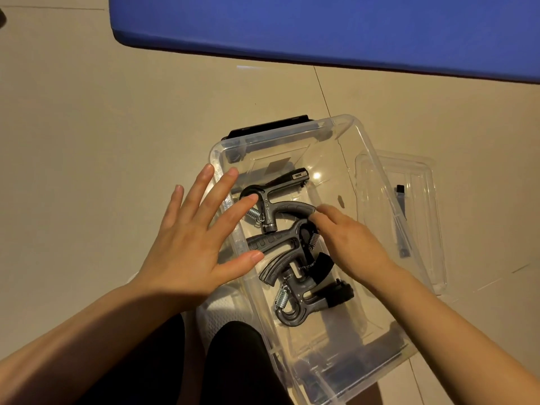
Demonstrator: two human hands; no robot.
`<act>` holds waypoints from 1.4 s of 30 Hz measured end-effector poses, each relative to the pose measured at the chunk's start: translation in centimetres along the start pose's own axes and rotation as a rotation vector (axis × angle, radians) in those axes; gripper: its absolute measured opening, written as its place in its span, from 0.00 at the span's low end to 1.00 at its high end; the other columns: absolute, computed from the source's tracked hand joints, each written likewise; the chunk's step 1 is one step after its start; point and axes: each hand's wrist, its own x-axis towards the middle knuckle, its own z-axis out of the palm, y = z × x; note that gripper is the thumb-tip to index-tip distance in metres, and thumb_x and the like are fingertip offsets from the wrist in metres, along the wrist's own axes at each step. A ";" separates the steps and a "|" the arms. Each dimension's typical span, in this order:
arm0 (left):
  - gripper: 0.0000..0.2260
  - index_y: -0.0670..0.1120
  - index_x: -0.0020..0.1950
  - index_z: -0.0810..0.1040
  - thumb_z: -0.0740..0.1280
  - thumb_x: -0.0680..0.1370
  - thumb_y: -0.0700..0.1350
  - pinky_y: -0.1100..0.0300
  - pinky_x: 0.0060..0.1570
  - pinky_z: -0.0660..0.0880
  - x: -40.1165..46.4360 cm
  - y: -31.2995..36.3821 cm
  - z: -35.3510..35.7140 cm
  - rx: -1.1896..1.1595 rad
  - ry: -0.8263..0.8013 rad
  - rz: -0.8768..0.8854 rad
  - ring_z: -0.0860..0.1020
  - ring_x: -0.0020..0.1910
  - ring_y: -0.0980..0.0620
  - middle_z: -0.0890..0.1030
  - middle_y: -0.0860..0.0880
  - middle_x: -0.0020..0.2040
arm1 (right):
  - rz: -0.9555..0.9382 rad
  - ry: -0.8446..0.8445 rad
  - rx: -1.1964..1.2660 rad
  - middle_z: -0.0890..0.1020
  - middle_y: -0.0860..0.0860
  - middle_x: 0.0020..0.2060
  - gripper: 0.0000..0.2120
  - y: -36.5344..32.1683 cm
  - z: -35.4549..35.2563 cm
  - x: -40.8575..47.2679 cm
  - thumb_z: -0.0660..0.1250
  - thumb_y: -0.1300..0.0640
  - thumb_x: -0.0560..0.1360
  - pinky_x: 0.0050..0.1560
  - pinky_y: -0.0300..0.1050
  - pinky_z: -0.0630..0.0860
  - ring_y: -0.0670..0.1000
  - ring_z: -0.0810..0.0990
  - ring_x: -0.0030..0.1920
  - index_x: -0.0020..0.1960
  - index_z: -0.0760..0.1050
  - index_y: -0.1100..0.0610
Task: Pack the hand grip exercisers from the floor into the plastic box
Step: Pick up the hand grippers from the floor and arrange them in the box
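On the beige tiled floor in front of us sits a clear rectangular plastic box with a black latch handle at its far end. Inside it we see three dark grey hand grip exercisers with coiled metal springs: one at the far end, one in the middle and one nearer to us, lying close together and partly overlapping.

Our left hand is spread flat with straight fingers over the left wall of the box, the fingertips reaching above the far and middle exercisers; we cannot tell whether they touch anything. Our right hand is down inside the box with its fingers curled at the curved handle of the far exerciser; whether it actually grips the handle we cannot tell, since the fingertips are hidden.

Just right of the box lies a clear plastic lid on the floor, with a slim black part along it. Far from us a blue padded mat runs across the floor. Near us, dark clothed knees show below the arms.
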 end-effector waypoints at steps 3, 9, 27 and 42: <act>0.30 0.54 0.74 0.60 0.48 0.76 0.68 0.42 0.71 0.44 0.0 0.1 0.0 -0.024 -0.003 -0.008 0.42 0.76 0.49 0.49 0.50 0.78 | -0.020 -0.147 -0.065 0.74 0.60 0.63 0.27 0.7 0.2 -4.6 0.75 0.64 0.64 0.41 0.50 0.81 0.61 0.80 0.51 0.61 0.73 0.57; 0.31 0.55 0.74 0.57 0.47 0.76 0.68 0.42 0.71 0.44 0.0 0.3 -0.2 -0.021 -0.019 -0.015 0.40 0.76 0.50 0.48 0.51 0.78 | -0.176 -0.189 -0.050 0.73 0.59 0.66 0.40 -1.5 2.1 -4.3 0.78 0.48 0.62 0.55 0.56 0.78 0.61 0.74 0.63 0.70 0.66 0.54; 0.30 0.56 0.74 0.57 0.50 0.75 0.67 0.45 0.72 0.42 0.0 0.2 -0.2 -0.036 -0.010 -0.021 0.40 0.76 0.51 0.49 0.50 0.78 | -0.067 -0.230 0.111 0.63 0.58 0.71 0.39 -4.0 1.0 -0.4 0.72 0.52 0.70 0.64 0.57 0.70 0.61 0.66 0.68 0.75 0.57 0.56; 0.30 0.56 0.76 0.50 0.47 0.76 0.66 0.41 0.71 0.44 -0.2 0.8 -0.1 -0.014 0.002 -0.057 0.38 0.75 0.51 0.43 0.52 0.78 | -0.029 -0.408 -0.267 0.73 0.52 0.61 0.17 -2.0 -0.2 -4.9 0.61 0.55 0.76 0.70 0.61 0.52 0.59 0.71 0.63 0.65 0.70 0.50</act>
